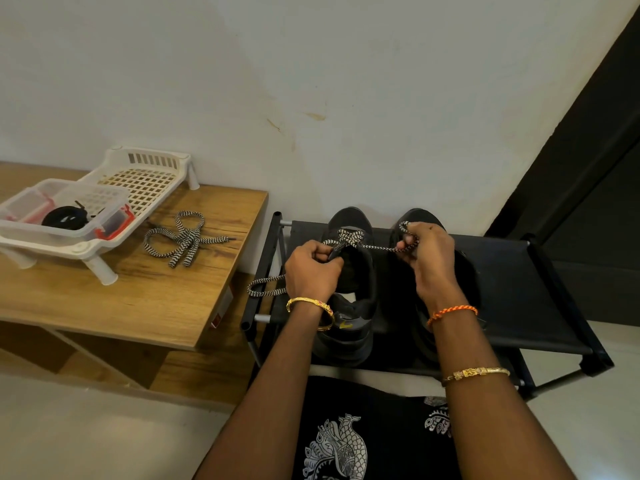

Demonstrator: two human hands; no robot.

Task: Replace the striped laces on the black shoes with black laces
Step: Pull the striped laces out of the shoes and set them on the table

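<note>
Left hand and right hand each pinch the soft, limp black-and-white striped woven lace threaded through the left black shoe; grip near eyelets, pull gently.

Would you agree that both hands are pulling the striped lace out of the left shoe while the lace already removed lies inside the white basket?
Not quite. The head view shows the removed striped lace lying on the wooden table, beside the white basket, not inside it. The rest holds: the left hand and right hand grip the striped lace on the left shoe.
</note>
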